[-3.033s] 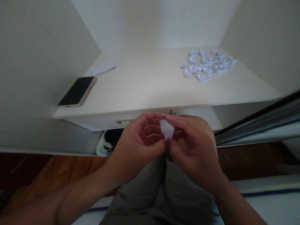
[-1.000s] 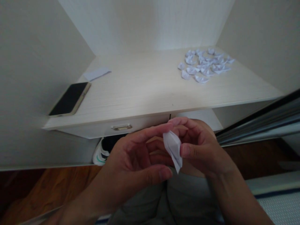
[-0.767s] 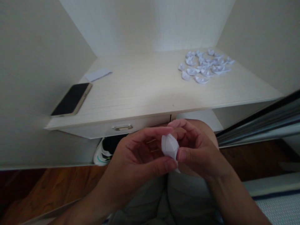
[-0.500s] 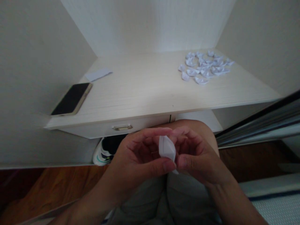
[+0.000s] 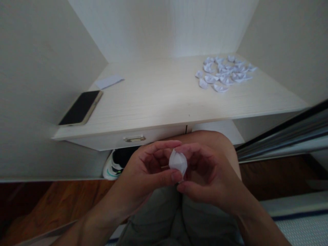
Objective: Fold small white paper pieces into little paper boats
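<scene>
A small folded paper boat [image 5: 177,161] of white paper sits between my two hands, above my lap. My left hand [image 5: 151,171] pinches it, thumb across its lower near side and fingers curled behind. My right hand [image 5: 208,171] is closed on its two ends, the forefinger at the upper tip and the thumb at the lower tip. The boat's lower end is partly hidden by my thumbs. On the right of the white desk [image 5: 153,99] lies a cluster of similar small paper boats [image 5: 227,73].
A phone [image 5: 80,108] lies at the desk's left edge, with a flat piece of white paper [image 5: 109,82] behind it. Below the desktop is a drawer with a metal handle [image 5: 134,139]. A shoe [image 5: 112,167] stands on the wooden floor under it. A dark-edged panel [image 5: 287,130] is at the right.
The paper boat has turned and shifted slightly left, showing a rounder, more spread face. My right hand has moved left, its forefinger and thumb now on the boat's ends.
</scene>
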Demonstrator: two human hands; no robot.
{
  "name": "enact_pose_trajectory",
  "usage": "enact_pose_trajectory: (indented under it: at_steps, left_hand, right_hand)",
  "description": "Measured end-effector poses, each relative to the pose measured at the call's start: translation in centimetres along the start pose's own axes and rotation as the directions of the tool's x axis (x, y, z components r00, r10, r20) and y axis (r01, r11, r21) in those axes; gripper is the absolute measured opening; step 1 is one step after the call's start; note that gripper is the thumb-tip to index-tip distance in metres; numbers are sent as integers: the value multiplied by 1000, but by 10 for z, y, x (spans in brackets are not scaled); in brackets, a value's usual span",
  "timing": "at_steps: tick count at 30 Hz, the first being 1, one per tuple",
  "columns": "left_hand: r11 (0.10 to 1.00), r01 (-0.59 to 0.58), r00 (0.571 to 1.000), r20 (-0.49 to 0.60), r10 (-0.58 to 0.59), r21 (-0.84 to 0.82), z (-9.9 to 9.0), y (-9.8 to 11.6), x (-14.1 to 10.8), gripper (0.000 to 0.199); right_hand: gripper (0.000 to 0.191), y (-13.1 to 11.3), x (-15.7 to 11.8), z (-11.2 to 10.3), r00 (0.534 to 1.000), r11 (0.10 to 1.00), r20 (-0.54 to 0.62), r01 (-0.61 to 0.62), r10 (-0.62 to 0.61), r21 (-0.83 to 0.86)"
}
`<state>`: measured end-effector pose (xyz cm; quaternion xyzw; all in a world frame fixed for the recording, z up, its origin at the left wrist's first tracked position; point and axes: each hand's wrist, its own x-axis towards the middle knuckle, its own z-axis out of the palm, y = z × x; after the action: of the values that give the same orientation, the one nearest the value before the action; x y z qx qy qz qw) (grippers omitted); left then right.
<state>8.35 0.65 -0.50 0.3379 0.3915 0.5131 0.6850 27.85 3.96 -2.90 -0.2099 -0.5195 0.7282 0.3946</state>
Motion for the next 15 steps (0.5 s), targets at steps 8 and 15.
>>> enact_pose_trajectory:
  at_steps: [8,15]
  left_hand:
    - [997,12,1000,8,-13,80,-6,2,2,50]
    - [960,-35,998,54,21,278,-14,6,-3,61]
  right_hand:
    - [38,-5,0,12,991,938,-130,-15,-32,-345]
    - [41,-5,-4,12,986,827,-82,73,-142,-557]
